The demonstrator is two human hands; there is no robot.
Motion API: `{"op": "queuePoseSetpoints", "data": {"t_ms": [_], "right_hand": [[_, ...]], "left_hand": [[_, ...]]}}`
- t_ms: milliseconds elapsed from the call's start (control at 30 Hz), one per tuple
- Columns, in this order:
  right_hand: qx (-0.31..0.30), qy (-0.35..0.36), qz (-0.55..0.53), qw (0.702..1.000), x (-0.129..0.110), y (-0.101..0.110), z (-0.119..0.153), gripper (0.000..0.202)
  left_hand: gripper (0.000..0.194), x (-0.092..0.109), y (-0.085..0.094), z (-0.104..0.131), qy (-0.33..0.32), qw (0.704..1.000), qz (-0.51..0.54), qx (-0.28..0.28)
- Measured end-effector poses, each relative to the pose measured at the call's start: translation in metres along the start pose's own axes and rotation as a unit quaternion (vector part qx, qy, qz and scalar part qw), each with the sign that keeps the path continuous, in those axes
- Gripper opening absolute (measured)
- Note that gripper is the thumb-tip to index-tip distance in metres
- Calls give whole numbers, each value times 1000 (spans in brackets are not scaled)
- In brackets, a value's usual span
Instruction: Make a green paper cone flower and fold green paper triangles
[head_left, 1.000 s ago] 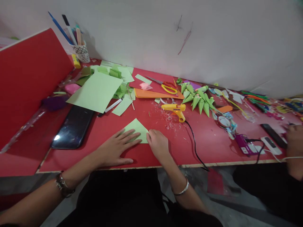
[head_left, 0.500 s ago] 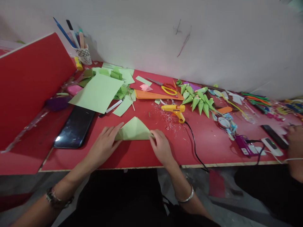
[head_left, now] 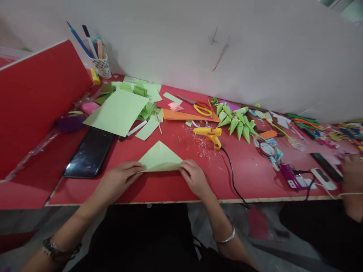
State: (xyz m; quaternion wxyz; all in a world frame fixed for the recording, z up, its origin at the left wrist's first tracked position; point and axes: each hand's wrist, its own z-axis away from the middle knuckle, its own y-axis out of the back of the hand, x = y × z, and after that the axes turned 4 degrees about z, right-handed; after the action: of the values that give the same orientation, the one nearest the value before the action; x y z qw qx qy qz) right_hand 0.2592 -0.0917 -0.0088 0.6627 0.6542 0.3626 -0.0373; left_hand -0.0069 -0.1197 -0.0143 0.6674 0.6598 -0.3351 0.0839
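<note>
So the folded green paper (head_left: 160, 158) is a triangle right by the front edge of the red table (head_left: 161, 187), long side facing that edge and the tip aimed at the back edge. The left hand (head_left: 121, 177) has its left corner pinched between thumb and fingers, and the right hand (head_left: 195, 177) has the right corner in the same kind of pinch, fingers bunched close together. Can't tell if the paper's lying totally flat.

Off toward the table's left end there's a dark phone (head_left: 87, 155) near the front edge, with a big green sheet (head_left: 120, 113) overlapping its top. A cup of pens (head_left: 102, 68) stands at the back edge, beside a tilted red board (head_left: 31, 109). Right of the paper, a yellow glue gun (head_left: 209, 132) lies on its side, its black cord (head_left: 233, 177) running over the front edge. Behind it are scissors (head_left: 202, 108), and some green paper cones (head_left: 239, 122) sit close to the back edge. Way over at the right end is someone else's hand (head_left: 351, 170), too blurry to tell what the fingers are doing.
</note>
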Motion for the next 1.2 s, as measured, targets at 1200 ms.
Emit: {"op": "queuePoseSetpoints", "data": {"t_ms": [1200], "right_hand": [[-40,-142,260,954,-17,-9,-39,22]], "left_hand": [[36,5,3,-9,90,968,-233,36]]}}
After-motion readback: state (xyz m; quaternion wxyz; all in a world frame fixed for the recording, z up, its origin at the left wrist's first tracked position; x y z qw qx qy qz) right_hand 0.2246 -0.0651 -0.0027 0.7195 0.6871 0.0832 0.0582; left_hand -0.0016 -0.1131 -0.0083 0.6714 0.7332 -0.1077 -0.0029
